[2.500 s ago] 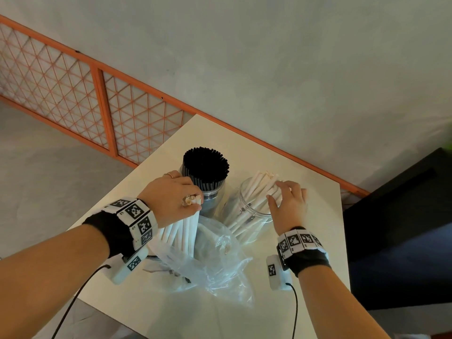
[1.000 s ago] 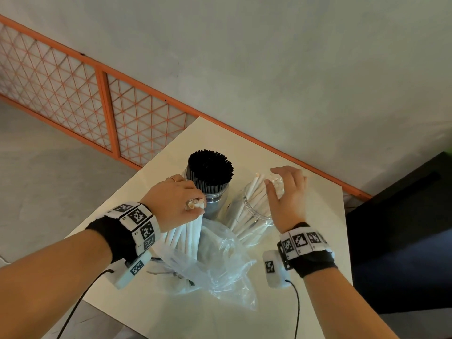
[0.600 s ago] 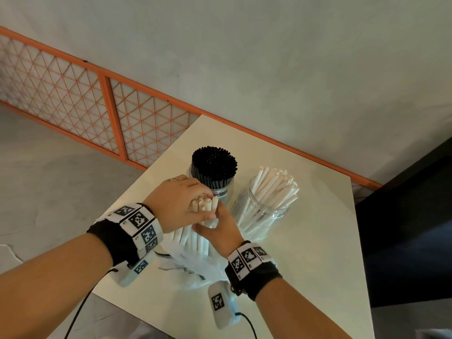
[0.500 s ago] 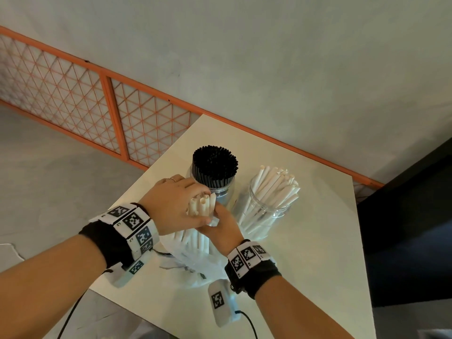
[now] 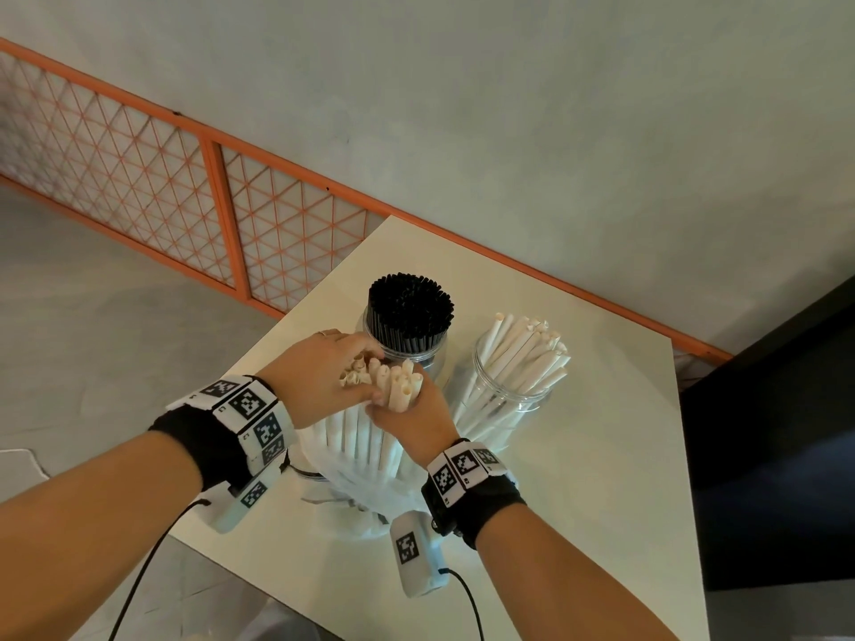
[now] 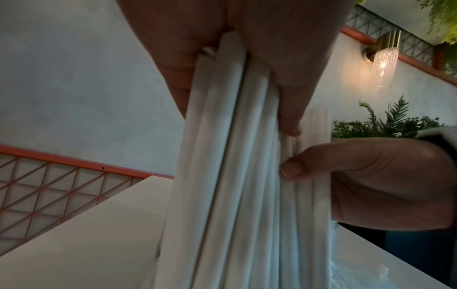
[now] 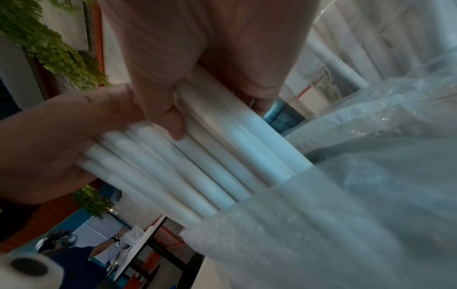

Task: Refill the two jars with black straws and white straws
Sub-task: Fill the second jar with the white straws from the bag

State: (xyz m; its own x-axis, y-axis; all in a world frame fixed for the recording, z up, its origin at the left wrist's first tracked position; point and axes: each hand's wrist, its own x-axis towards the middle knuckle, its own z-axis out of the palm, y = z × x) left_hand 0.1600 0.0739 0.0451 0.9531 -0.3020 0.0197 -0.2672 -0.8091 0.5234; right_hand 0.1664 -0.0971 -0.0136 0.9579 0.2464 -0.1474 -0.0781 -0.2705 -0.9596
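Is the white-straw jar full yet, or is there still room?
Still room. The white straws lean and fan loosely in their jar, while the black straws stand tightly packed in theirs.

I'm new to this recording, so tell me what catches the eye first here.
Both hands meet at the table's near edge: the left hand and right hand hold a bundle of white straws standing in a clear plastic bag. Behind them, a jar of black straws stands left of a jar of white straws.

Dim, soft light; wrist views blurred.
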